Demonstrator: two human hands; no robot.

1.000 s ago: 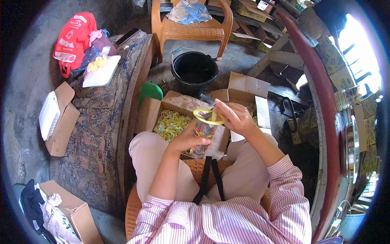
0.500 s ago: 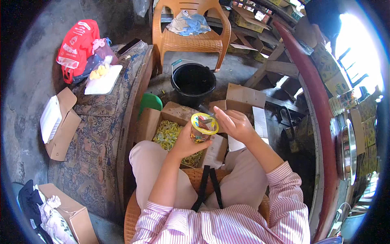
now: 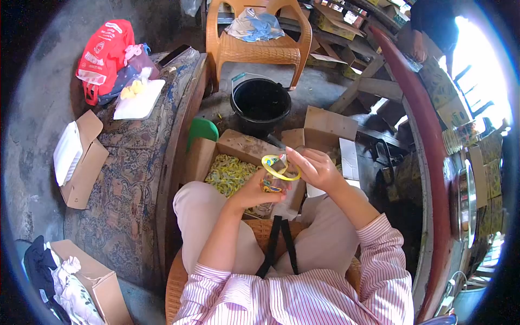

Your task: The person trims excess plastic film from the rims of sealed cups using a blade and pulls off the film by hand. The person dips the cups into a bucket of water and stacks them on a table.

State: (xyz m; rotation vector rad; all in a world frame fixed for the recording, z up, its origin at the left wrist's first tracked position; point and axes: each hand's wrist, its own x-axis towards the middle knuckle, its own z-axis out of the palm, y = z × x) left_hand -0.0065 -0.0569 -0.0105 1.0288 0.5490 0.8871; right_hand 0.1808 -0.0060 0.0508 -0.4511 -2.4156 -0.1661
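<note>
My left hand (image 3: pixel 253 192) is wrapped round a clear printed cup with a yellow rim (image 3: pixel 274 185), held tilted above my lap. At the cup's rim, my right hand (image 3: pixel 316 169) pinches a dark-handled tool (image 3: pixel 276 142), whose flat end shows over the cup's mouth. The tool's exact shape is partly hidden by my fingers. Below and left of the cup, an open cardboard box (image 3: pixel 246 145) holds many yellow-and-white pieces (image 3: pixel 227 174). Another open box (image 3: pixel 330 123) stands right of it, behind my right hand.
A black bucket (image 3: pixel 261 103) stands beyond the boxes, before an orange-brown chair (image 3: pixel 260 51) with a cloth on it. On the left is a patterned bench (image 3: pixel 127 179) with a red bag (image 3: pixel 104 57). A red beam (image 3: pixel 428 108) runs along the right. Another person's hand (image 3: pixel 418 49) shows top right.
The cup tipped more upright toward my view, then tilted back with its rim turned. Both hands stay close together. Another person's hand has come into view at the top right.
</note>
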